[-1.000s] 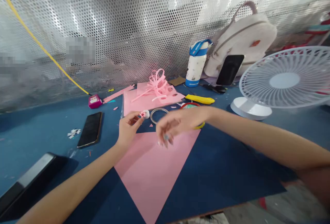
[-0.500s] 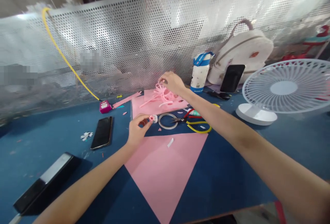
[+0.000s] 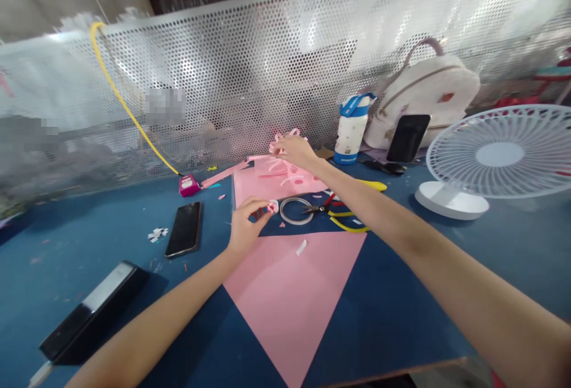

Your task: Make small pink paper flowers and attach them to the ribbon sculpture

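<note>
My left hand (image 3: 246, 222) is closed in a pinch on a small pink-and-white curled paper piece (image 3: 273, 206), above the near sheet's upper left corner. Farther back, my right hand (image 3: 295, 151) has its fingers closed on looped pink paper strips (image 3: 294, 132), lifted above the pile. More cut pink paper (image 3: 300, 182) lies beneath it on a pink sheet (image 3: 247, 184). Between the hands and my body, a large pink paper sheet (image 3: 289, 293) points toward me, a white scrap (image 3: 301, 247) on it. A roll of clear tape (image 3: 297, 211) touches scissors with red and yellow handles (image 3: 348, 221).
Two phones (image 3: 184, 230) (image 3: 408, 138), a black box-shaped device (image 3: 93, 310) and a magenta plug block (image 3: 188, 185) are around. A bottle (image 3: 350, 135), white backpack (image 3: 428, 96) and fan (image 3: 499, 155) stand right. A perforated metal panel (image 3: 250, 72) borders the back.
My right hand has raised the looped pink strips off the pile. My left hand keeps its pinch on the small curled piece. The whole view has shifted slightly.
</note>
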`<state>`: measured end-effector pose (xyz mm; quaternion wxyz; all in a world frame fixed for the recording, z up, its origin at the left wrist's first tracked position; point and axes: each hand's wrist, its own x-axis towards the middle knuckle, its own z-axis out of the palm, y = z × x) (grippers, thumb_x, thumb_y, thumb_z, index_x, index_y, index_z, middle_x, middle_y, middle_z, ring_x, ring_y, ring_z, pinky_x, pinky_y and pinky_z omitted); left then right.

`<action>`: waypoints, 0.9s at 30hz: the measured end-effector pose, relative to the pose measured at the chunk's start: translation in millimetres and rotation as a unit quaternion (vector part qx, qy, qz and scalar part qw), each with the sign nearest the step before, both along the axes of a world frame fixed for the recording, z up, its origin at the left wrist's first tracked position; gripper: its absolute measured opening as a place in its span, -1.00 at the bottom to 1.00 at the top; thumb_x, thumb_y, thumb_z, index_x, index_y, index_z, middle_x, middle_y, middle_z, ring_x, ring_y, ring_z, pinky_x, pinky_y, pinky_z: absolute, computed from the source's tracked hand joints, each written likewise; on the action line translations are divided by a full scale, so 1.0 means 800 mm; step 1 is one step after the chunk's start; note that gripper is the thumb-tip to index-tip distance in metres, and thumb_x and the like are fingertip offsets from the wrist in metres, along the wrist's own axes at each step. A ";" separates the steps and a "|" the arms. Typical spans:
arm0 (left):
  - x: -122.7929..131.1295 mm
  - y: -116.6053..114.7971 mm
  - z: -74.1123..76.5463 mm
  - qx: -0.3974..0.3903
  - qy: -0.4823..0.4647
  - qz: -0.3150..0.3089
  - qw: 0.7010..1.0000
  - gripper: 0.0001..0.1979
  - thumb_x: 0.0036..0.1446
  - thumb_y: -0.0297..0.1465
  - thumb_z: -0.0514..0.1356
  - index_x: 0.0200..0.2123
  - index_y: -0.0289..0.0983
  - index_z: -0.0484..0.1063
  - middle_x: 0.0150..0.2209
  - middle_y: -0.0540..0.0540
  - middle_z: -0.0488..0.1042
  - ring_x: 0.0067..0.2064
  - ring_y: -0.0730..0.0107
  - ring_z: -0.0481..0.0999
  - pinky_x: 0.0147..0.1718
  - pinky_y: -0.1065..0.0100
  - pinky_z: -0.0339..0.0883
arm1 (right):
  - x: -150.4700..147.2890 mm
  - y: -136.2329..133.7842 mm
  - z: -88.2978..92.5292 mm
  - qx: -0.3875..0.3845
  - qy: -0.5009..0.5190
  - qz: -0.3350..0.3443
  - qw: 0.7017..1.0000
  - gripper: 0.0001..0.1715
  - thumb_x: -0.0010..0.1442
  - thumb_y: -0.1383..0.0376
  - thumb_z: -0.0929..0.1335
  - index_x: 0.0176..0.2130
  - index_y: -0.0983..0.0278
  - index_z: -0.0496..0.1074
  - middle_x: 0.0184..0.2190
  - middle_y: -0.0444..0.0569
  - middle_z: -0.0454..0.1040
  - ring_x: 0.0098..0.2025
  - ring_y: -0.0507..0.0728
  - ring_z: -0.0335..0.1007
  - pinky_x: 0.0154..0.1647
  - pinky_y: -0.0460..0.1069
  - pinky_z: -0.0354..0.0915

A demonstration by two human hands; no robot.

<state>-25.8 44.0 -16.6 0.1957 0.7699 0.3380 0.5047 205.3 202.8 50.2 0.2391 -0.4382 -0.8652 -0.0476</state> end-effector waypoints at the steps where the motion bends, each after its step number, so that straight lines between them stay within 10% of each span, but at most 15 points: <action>1: 0.000 -0.001 0.002 0.008 0.004 -0.005 1.000 -0.90 0.22 -0.38 0.32 -0.24 -0.22 0.66 -0.24 -0.12 0.64 -0.29 0.34 0.57 -0.36 0.36 0.43 | 0.004 -0.006 0.007 0.003 0.036 -0.005 0.999 -0.72 0.32 0.36 0.31 -0.09 0.35 0.59 -0.05 0.16 0.59 -0.01 0.24 0.44 0.05 0.13 0.27; 14: -0.013 -0.036 0.129 0.292 0.233 0.037 0.927 -0.88 0.23 -0.45 0.32 -0.23 -0.12 0.64 0.30 -0.17 0.44 0.29 -0.04 0.41 0.22 -0.16 0.24 | -0.024 -0.100 0.088 -0.009 0.271 0.231 0.935 -0.96 0.19 0.40 0.41 -0.31 0.32 0.53 -0.36 -0.10 0.55 -0.29 0.02 0.43 -0.16 -0.05 0.28; 20: -0.018 -0.033 0.129 0.295 0.304 0.043 0.905 -0.86 0.23 -0.47 0.31 -0.23 -0.10 0.63 0.25 -0.13 0.50 0.28 -0.05 0.45 0.34 -0.28 0.01 | -0.035 -0.126 0.099 0.014 0.304 0.227 0.925 -0.97 0.22 0.37 0.42 -0.30 0.32 0.50 -0.36 -0.10 0.53 -0.32 0.01 0.39 -0.21 -0.05 0.26; 27: -0.018 -0.036 0.127 0.342 0.298 0.035 0.890 -0.83 0.25 -0.51 0.29 -0.17 -0.11 0.58 0.14 -0.10 0.59 0.11 0.12 0.55 0.27 -0.15 0.19 | -0.023 -0.119 0.106 0.047 0.353 0.185 0.916 -0.97 0.18 0.40 0.42 -0.31 0.31 0.47 -0.39 -0.12 0.50 -0.38 -0.01 0.37 -0.30 -0.07 0.30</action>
